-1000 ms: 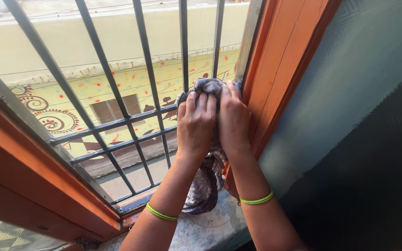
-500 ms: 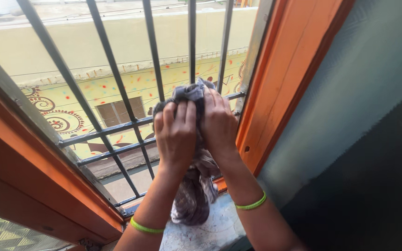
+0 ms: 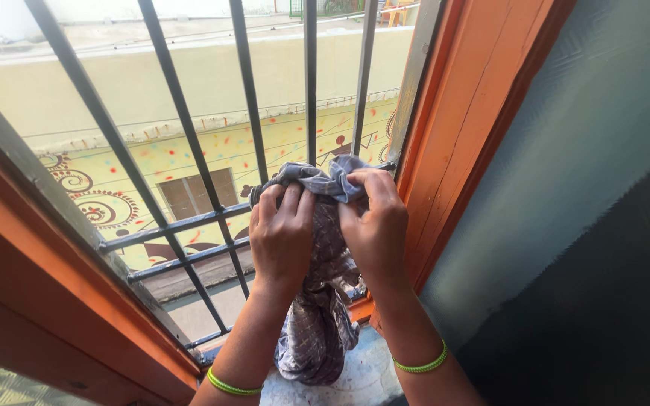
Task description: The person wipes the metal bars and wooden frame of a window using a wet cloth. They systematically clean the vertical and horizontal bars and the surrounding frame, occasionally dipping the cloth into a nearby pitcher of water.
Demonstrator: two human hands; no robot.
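Head view: a person's two bare hands work a cloth at a barred window, seen from above.
Cloth: a crumpled grey-blue patterned fabric cloth [image 3: 317, 301] is bunched against the dark metal window bars [image 3: 248, 113]; its top sits at the horizontal rails and its tail hangs down to the pale stone sill [image 3: 359, 376].
Left hand: the left hand [image 3: 281, 239] lies flat-backed on the cloth, fingers close together and curled over the upper fold, pinching the fabric against the bars.
Right hand: the right hand [image 3: 376, 225] grips the cloth's top edge just beside the orange painted wooden window frame [image 3: 460, 150], fingers bent and pressed together around a gathered wad.
Wrists: a thin green bangle [image 3: 420, 366] circles the right wrist, and another shows on the left.
Doing it well: as a judgement, the rub would go best with both hands keeping the wad tight, pressing evenly along one bar at a time, and keeping the loose tail from snagging on the rails.
Surface: the sill is speckled and mottled, partly covered by the hanging cloth.
Room: a teal-grey textured wall [image 3: 581, 188] stands to the right; outside, a yellow building wall with painted swirls [image 3: 77, 195].
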